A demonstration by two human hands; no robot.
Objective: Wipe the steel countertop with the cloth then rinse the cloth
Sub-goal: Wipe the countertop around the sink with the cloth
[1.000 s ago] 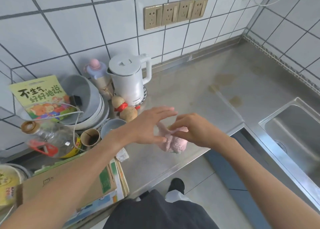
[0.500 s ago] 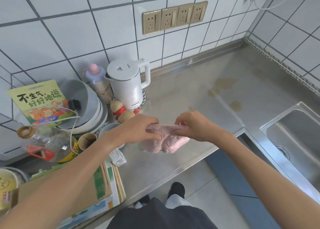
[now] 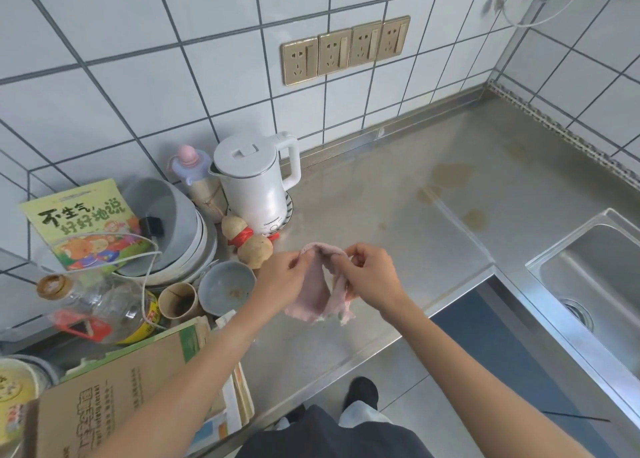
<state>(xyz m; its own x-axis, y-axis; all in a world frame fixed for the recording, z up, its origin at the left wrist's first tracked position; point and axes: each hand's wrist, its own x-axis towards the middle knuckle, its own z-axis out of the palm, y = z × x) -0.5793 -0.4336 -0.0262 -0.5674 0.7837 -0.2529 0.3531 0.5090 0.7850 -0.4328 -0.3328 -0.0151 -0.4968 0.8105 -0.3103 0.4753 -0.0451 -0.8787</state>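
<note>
On stained steel countertop, sink right.

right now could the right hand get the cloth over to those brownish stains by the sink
Probably yes: the right hand already holds the cloth, and bare countertop lies between it and the stains.

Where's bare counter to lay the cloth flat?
Bare steel countertop runs from the kettle right to the sink, with only brownish stains. Left of the kettle is crowded: bowls, bottle, boxes. Both hands hold the cloth.
</note>
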